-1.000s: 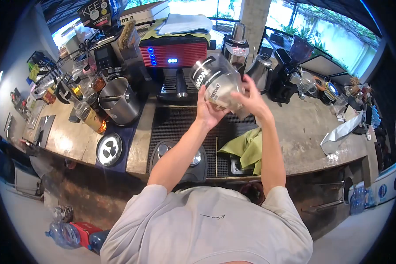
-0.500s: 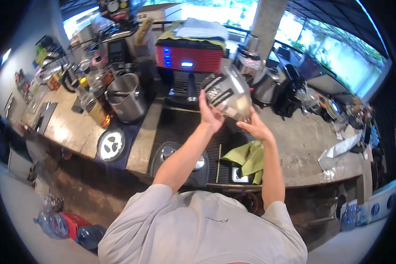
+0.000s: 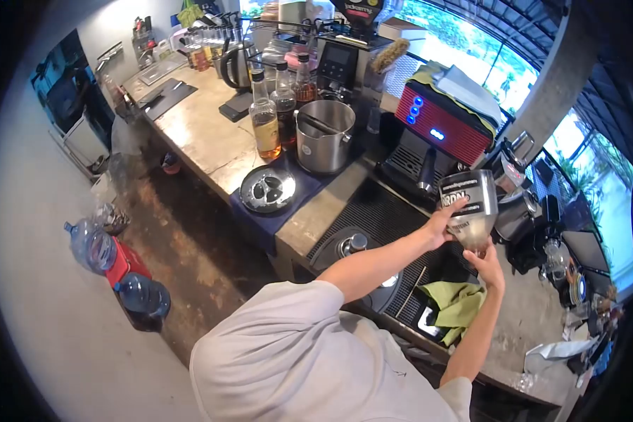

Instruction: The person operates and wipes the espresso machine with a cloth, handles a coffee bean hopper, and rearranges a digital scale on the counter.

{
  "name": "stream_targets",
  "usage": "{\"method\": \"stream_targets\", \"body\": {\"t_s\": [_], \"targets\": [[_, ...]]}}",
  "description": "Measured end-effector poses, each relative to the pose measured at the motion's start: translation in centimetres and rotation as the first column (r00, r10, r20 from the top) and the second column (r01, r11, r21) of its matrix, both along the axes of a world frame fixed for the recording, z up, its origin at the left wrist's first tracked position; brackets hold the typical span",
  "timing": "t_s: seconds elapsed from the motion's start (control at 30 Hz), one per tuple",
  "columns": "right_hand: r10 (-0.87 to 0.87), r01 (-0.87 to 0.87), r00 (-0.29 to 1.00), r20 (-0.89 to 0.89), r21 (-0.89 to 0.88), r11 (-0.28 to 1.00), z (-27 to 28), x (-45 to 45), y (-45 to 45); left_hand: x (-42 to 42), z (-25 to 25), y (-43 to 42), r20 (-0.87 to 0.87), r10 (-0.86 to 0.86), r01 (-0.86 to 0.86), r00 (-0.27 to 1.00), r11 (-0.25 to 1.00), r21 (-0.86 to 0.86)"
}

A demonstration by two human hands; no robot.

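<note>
A clear coffee bean hopper (image 3: 480,211) with black label strips and white lettering is held up over the counter in both hands. Its wide end is up and it tapers downward, with something pale in the lower part. My left hand (image 3: 443,224) is closed around its left side. With fingers closed at the narrow lower end, my right hand (image 3: 487,266) grips it from below. Just behind stands the red espresso machine (image 3: 446,123), its portafilter handle (image 3: 427,172) close to the hopper. A crumpled green cloth (image 3: 457,302) lies on the counter below my hands.
A steel bucket (image 3: 323,137) stands beside several syrup bottles (image 3: 265,123). Nearer lies a round black drain plate (image 3: 268,188) on a dark cloth. A black ribbed mat (image 3: 380,207) covers the counter section ahead. A kettle (image 3: 517,211) stands right; water jugs (image 3: 142,294) are on the floor.
My view has swung left, so the counter scene shifts right. The hopper has gone from tilted to more upright, wide end up, with both hands still holding it.
</note>
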State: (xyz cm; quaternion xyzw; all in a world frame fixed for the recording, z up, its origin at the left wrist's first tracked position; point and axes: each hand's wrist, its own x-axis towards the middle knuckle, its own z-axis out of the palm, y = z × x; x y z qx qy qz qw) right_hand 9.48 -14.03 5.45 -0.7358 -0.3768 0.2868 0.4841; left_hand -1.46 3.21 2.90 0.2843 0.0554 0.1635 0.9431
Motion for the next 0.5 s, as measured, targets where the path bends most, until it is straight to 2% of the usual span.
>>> {"method": "stream_targets", "body": {"t_s": [0.17,0.27,0.43,0.47,0.5], "targets": [[0.028,-0.017,0.996,0.088,-0.124,0.992,-1.2,2.7,0.3,0.7,-1.2,-0.2,-0.114,0.101,-0.089,0.988,0.990,0.106],[0.018,-0.007,0.994,0.105,-0.104,0.995,-1.1,3.2,0.9,0.2,-1.5,-0.1,-0.237,0.163,-0.092,0.958,0.954,0.285],[0.069,-0.059,0.982,0.177,-0.060,0.996,-3.2,5.4,0.9,0.1,-2.1,0.1,-0.227,0.154,-0.085,0.962,0.953,0.289],[0.069,-0.060,0.982,0.175,-0.060,0.996,-3.9,5.6,1.4,0.0,-2.3,0.3,-0.227,0.167,-0.095,0.960,0.950,0.298],[0.092,-0.092,0.991,0.096,-0.006,0.996,-4.7,5.9,1.9,0.1,-2.5,0.4,-0.229,0.175,-0.100,0.958,0.947,0.306]]}}
